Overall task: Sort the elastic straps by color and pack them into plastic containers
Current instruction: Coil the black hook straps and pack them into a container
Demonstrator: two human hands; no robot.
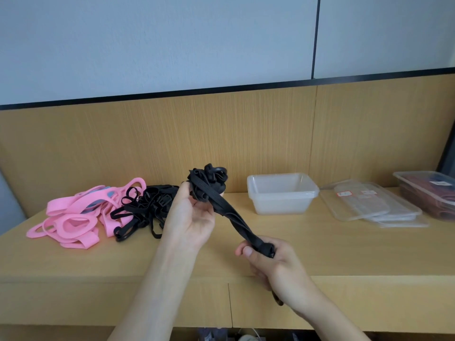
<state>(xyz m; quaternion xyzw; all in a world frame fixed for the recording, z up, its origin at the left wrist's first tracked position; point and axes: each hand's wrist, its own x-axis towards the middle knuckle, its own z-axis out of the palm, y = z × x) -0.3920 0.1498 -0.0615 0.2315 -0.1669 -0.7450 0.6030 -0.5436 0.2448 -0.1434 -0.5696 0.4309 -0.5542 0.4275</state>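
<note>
A black elastic strap (231, 215) stretches between both hands above the wooden counter. My left hand (192, 217) holds its bunched, rolled-up end at the top. My right hand (270, 262) grips the lower end, nearer to me. To the left lies a pile of pink straps (73, 217), with a tangle of black straps (145, 207) beside it. A stack of clear plastic containers (280, 193), the top one empty, stands at the right of my hands.
Several clear lids (369, 205) lie flat on the counter right of the containers. A closed container with dark red straps (428, 195) sits at the far right. A wooden back panel (221, 134) rises behind the counter.
</note>
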